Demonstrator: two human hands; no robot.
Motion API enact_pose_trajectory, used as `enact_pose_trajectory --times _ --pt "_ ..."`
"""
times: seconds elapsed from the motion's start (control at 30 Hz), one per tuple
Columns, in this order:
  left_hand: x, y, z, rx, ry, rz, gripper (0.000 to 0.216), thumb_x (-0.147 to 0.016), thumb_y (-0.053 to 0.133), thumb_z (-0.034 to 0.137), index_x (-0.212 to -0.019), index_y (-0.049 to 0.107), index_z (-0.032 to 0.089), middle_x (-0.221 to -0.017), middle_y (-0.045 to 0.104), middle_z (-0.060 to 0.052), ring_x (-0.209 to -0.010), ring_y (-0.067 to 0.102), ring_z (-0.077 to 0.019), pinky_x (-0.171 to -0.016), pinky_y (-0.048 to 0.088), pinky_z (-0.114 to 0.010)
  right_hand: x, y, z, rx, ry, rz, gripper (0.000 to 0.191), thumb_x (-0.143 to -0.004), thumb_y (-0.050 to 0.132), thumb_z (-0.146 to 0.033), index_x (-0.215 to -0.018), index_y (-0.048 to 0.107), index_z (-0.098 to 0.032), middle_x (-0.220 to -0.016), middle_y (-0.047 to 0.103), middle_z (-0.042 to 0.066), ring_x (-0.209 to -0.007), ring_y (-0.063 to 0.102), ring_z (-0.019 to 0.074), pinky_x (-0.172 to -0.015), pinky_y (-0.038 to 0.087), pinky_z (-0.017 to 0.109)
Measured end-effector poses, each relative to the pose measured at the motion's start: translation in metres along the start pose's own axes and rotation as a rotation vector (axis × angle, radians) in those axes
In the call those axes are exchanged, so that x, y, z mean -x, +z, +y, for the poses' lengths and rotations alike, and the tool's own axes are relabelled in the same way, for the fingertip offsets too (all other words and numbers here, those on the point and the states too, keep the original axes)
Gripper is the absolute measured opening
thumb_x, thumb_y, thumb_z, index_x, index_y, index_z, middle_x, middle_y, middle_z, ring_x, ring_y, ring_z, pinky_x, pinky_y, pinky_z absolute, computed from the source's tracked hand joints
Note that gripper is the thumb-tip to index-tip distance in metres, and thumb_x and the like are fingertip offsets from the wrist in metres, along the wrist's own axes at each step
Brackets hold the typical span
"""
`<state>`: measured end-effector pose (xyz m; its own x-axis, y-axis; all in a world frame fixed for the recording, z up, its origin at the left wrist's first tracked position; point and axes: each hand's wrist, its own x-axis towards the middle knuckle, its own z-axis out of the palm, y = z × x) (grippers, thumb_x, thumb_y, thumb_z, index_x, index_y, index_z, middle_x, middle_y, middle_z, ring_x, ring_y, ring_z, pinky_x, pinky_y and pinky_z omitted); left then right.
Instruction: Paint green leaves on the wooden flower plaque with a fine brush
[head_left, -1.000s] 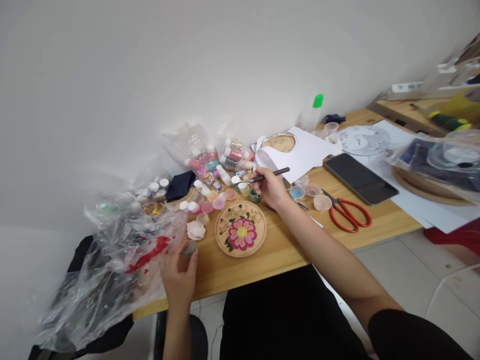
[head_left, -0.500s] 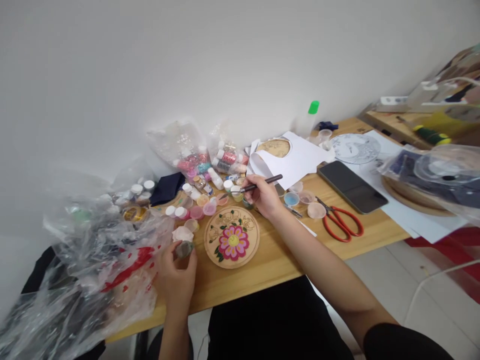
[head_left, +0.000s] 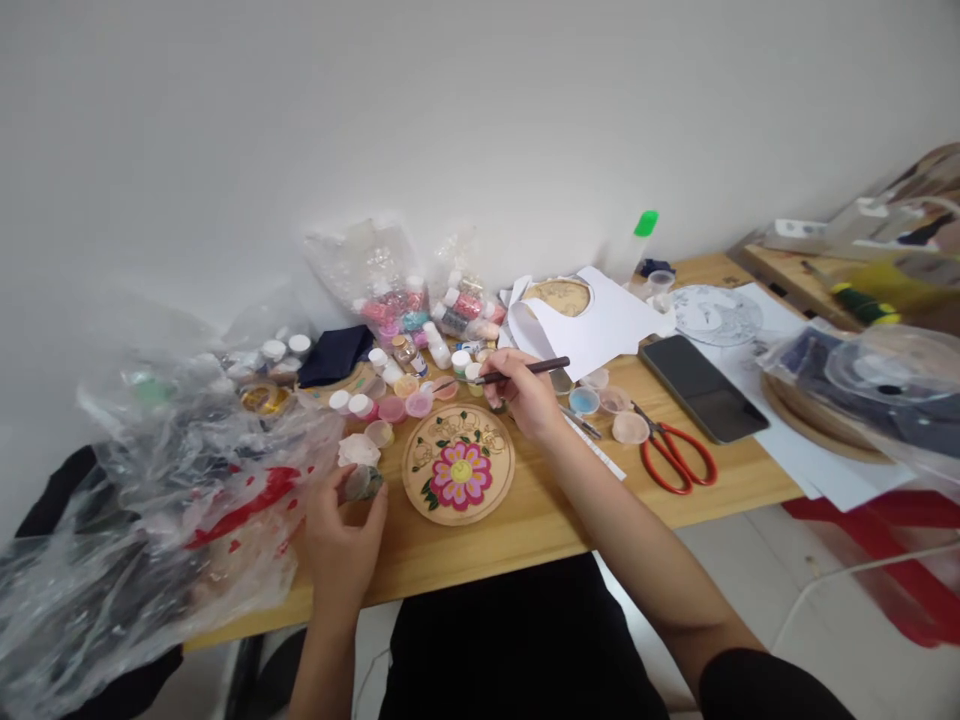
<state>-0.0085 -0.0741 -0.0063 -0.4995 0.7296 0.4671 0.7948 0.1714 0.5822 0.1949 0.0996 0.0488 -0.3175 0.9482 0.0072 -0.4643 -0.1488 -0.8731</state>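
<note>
My left hand [head_left: 341, 535] is closed on a small round clear cup [head_left: 361, 483] with dark greenish contents, gripped between thumb and fingers just above the table. My right hand [head_left: 526, 398] grips a dark-handled thin brush [head_left: 546, 366]; its tip points left over the small paint pots. Between the hands lies a round wooden disc [head_left: 420, 500] bearing a pink flower with a yellow centre, green leaves and unpainted outlines. A crumpled white tissue [head_left: 358, 450] touches the area behind the left hand. Pink and purple paint cups [head_left: 391, 409] stand beyond the disc.
Plastic bags [head_left: 225, 480] cover the table's left side. Red-handled pliers or scissors [head_left: 679, 458], a phone [head_left: 701, 388] and a blue paint cup [head_left: 583, 401] lie to the right. White paper [head_left: 600, 330] and bagged bottles [head_left: 386, 300] stand near the wall.
The view has shifted a little, so the table things sit slightly differently. The cup in my left hand is turned a little. My right hand keeps the brush in nearly the same place.
</note>
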Motion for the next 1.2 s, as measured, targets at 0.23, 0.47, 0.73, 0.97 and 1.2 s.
enact_pose_trajectory --times 0.23,0.47,0.73,0.97,1.2 --pt "0.005 -0.012 0.001 -0.016 0.213 0.010 0.029 -0.089 0.061 0.038 -0.112 0.063 0.019 -0.105 0.070 -0.010 -0.099 0.067 -0.0270 -0.087 0.057 -0.044 0.028 0.016 0.007 0.323 -0.160 -0.043 0.024 -0.081 0.065 -0.044 -0.071 0.063 -0.022 -0.053 0.056 -0.005 -0.047 0.049 0.0098 -0.050 0.039 0.025" --pt "0.017 -0.031 -0.005 -0.019 0.250 -0.006 0.027 -0.089 0.059 0.028 -0.114 0.064 0.019 -0.108 0.072 -0.010 -0.102 0.070 -0.0256 -0.087 0.059 -0.040 0.066 0.042 0.017 0.899 -0.549 -0.376 0.023 -0.094 0.055 -0.032 -0.079 0.069 -0.021 -0.075 0.073 0.003 -0.068 0.065 0.0140 -0.066 0.050 0.028" --pt "0.042 -0.060 -0.019 0.102 0.169 0.032 0.023 -0.087 0.061 0.025 -0.109 0.066 0.021 -0.104 0.071 -0.009 -0.102 0.070 -0.0246 -0.091 0.059 -0.041 0.086 0.057 0.047 1.436 -0.636 -0.549 0.026 -0.094 0.049 -0.026 -0.106 0.071 -0.017 -0.090 0.077 0.010 -0.079 0.072 0.0185 -0.071 0.054 0.029" --pt "0.071 -0.061 -0.025 0.145 0.107 0.058 0.023 -0.085 0.060 0.025 -0.107 0.068 0.020 -0.104 0.071 -0.010 -0.103 0.070 -0.0262 -0.092 0.059 -0.044 0.100 0.071 0.052 1.726 -0.596 -0.645 0.032 -0.091 0.051 -0.013 -0.116 0.070 -0.016 -0.099 0.075 0.012 -0.083 0.071 0.0219 -0.070 0.052 0.031" --pt "0.067 -0.059 -0.027 0.199 0.144 0.108 0.020 -0.087 0.061 0.027 -0.105 0.068 0.020 -0.100 0.069 -0.009 -0.096 0.070 -0.0236 -0.089 0.060 -0.040 0.113 0.086 0.049 1.946 -0.484 -0.685 0.028 -0.094 0.050 -0.013 -0.113 0.069 -0.019 -0.105 0.073 0.011 -0.092 0.068 0.0205 -0.074 0.048 0.030"
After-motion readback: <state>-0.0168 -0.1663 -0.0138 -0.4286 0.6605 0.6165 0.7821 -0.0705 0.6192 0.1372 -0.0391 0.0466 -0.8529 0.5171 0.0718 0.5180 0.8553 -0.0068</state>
